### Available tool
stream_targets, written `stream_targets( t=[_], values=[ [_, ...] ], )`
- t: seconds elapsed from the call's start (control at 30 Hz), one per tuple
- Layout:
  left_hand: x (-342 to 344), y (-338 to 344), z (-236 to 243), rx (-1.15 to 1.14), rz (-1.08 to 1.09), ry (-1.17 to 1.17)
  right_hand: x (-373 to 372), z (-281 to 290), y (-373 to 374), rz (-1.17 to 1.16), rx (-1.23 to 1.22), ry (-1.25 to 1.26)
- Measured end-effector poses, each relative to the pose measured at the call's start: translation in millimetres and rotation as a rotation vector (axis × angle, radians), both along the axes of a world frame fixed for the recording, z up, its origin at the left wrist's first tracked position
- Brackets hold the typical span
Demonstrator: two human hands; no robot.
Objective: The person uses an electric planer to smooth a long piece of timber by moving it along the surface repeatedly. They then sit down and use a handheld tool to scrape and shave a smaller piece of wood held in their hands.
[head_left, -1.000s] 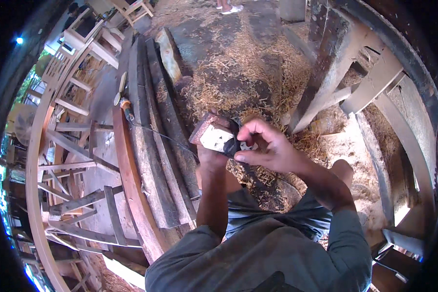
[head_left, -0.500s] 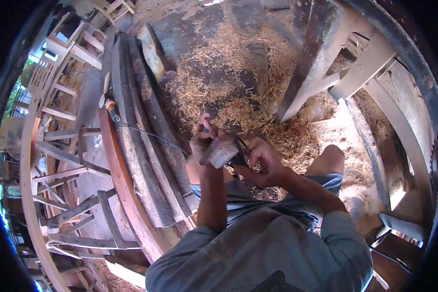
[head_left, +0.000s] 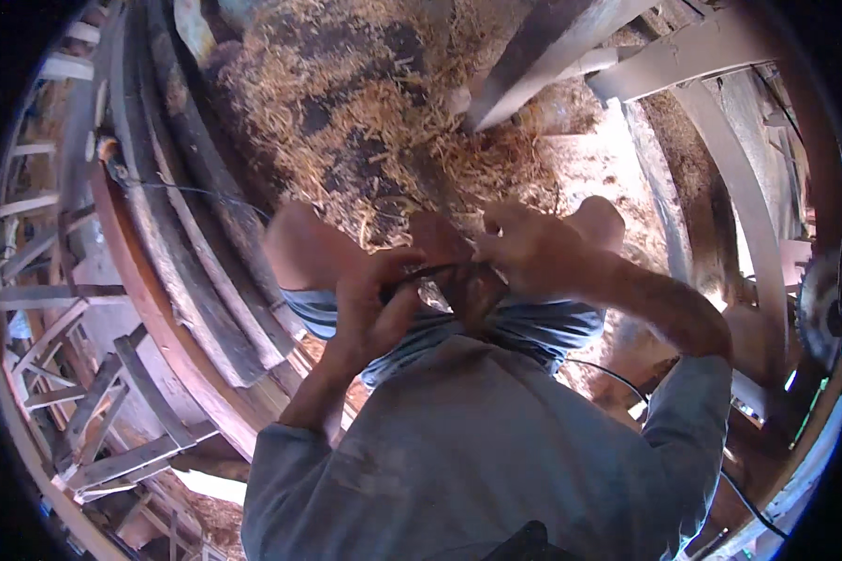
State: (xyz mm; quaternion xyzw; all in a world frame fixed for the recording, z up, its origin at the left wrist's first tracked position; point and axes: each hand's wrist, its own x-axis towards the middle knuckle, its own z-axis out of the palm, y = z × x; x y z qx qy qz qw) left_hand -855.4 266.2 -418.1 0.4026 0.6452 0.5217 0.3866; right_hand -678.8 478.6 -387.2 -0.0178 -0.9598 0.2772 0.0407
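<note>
Both my hands are low in front of my shirt, between my bare knees. My left hand (head_left: 379, 297) is closed, with a thin dark strip (head_left: 428, 272) pinched between thumb and fingers. From there the strip runs across to my right hand (head_left: 533, 251), whose bent fingers are closed at its other end. A reddish-brown piece (head_left: 440, 239) shows just beyond the strip, and more brown material (head_left: 479, 294) hangs below it. Blur and shadow hide what kind of thing these are.
Long timber planks (head_left: 196, 234) lie at my left, with a thin cord (head_left: 196, 193) across them. Wooden frames (head_left: 94, 374) stand farther left. Shavings (head_left: 346, 122) cover the floor ahead. Slanting beams (head_left: 543, 61), a toothed disc (head_left: 821, 299) and a black cable (head_left: 748, 505) are at right.
The view has tipped down and turned. My hands have come closer to my body and moved apart; the pale-faced block seen between them no longer shows clearly, and the dark strip now spans them.
</note>
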Motion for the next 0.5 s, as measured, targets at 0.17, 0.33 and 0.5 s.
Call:
stream_targets(
  t=[0.17, 0.33, 0.5],
  values=[
    [28.6, -9.5, -5.8, -0.226, -0.074, -0.219, -0.2, -23.6, 20.8, 0.278, 0.211, 0.018],
    [43.1, -34.2, -27.6, -0.253, -0.04, -0.331, 0.6, -21.2, 32.8, 0.512, 0.449, 0.105],
    [46.1, -42.4, -24.0, -0.261, -0.025, -0.51, 7.8, -36.2, 40.0, 0.434, 0.447, 0.193]
  ],
)
